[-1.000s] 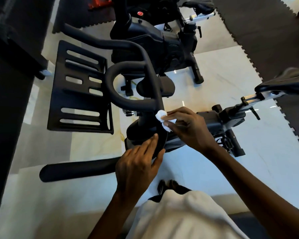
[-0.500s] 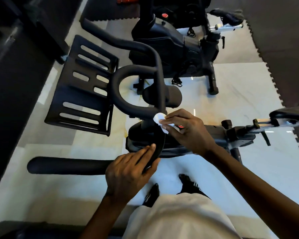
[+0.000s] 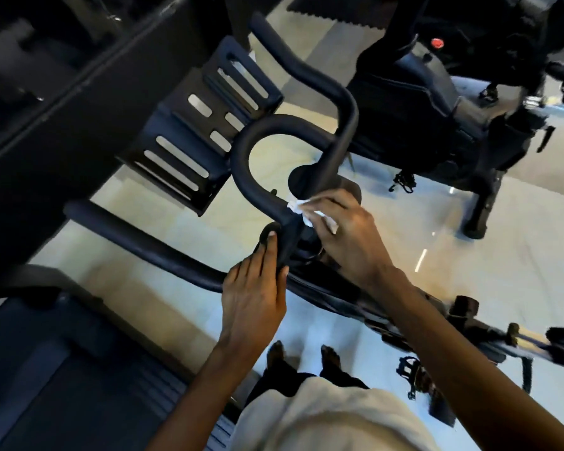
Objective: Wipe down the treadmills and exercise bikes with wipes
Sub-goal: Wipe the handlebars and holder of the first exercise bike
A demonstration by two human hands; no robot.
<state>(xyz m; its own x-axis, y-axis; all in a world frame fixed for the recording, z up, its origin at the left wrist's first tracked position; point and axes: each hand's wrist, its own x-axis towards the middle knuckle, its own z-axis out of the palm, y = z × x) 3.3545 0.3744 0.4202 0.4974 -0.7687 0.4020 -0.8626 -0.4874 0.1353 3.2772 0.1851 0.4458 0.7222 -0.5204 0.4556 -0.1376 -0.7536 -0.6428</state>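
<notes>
While the left hand [image 3: 253, 297] grips the stiff handlebar [image 3: 241, 177] with closed fingers, the right hand [image 3: 349, 236] pinches a soft, light wipe [image 3: 298, 208] against its middle.

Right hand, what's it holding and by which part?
The right hand pinches a crumpled white wipe at its near end in the fingertips, pressing it on the exercise bike's handlebar.

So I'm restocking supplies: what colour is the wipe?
White; the wipe shows in the head view, pressed to the black handlebar by the right hand.
</notes>
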